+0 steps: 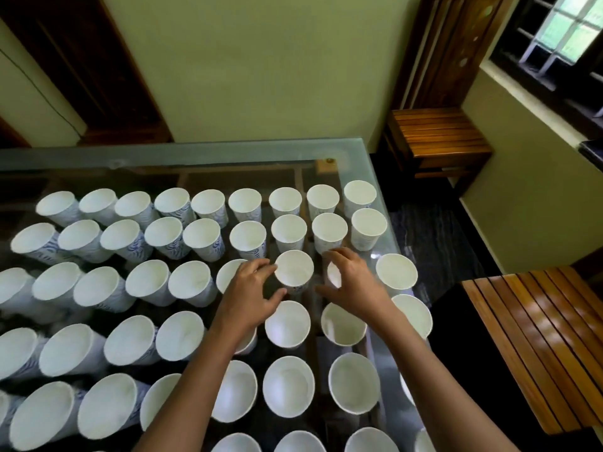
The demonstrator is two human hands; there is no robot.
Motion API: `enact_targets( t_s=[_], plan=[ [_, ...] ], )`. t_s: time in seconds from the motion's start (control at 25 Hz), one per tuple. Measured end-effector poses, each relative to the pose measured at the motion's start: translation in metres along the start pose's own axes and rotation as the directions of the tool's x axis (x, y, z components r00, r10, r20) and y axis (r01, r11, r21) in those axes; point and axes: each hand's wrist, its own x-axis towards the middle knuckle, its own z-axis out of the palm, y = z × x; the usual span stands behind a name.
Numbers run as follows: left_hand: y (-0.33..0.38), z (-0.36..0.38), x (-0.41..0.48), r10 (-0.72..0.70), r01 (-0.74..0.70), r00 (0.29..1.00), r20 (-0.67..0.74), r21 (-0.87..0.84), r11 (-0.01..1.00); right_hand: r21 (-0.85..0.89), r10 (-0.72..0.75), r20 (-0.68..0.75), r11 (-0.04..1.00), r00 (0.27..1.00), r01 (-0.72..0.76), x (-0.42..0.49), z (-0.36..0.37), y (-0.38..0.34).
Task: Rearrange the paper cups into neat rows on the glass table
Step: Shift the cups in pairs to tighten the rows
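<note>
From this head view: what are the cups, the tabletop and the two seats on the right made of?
Paper cups: thin white paperboard by the look, matte inside, rolled rim, blue print outside.
Tabletop: glass, glossy, with a greenish frosted edge and the frame visible through it.
Stool and bench: slatted brown wood, likely varnished given the sheen. Solid or veneer, cannot tell.

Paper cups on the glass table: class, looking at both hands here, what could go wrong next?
1. The left hand grips the middle cup and the right hand curls round a half-hidden cup; neighbours stand close, so shifting either may topple one.
2. Both forearms cross over nearer cups, which a dip could knock.
3. The edge cup stands near the right edge of the glass table and might fall off.
</note>
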Motion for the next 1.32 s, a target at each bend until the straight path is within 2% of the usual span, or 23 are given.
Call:
enact_targets(
  t_s=[0.12,0.32,0.72,1.16,1.32],
  plan=[
    [-0.025,-0.016,-0.001,-0.062,0.062,0.998,-0.019,-0.008,0.998,0.007,0.033,0.040,0.999,0.999,-0.034,0.014,0.021,-0.028],
    [-0.051,-0.026,0.002,-0.111,0.111,0.993,0.029,0.003,0.994,-0.065,0.100,0.077,0.993,0.992,-0.095,0.030,0.044,-0.047],
    [-0.063,-0.027,0.002,-0.043,0.048,0.993,0.112,-0.034,0.998,-0.102,0.093,0.084,0.991,0.992,-0.084,0.027,0.055,-0.057],
    [-0.062,-0.027,-0.003,-0.017,0.024,0.992,0.124,-0.058,0.998,-0.110,0.107,0.088,0.989,0.990,-0.098,0.022,0.053,-0.060],
    [-0.071,-0.037,-0.009,-0.027,0.033,0.997,0.075,-0.077,0.997,-0.100,0.053,0.062,0.994,0.997,-0.047,0.024,0.055,-0.078]
  ],
)
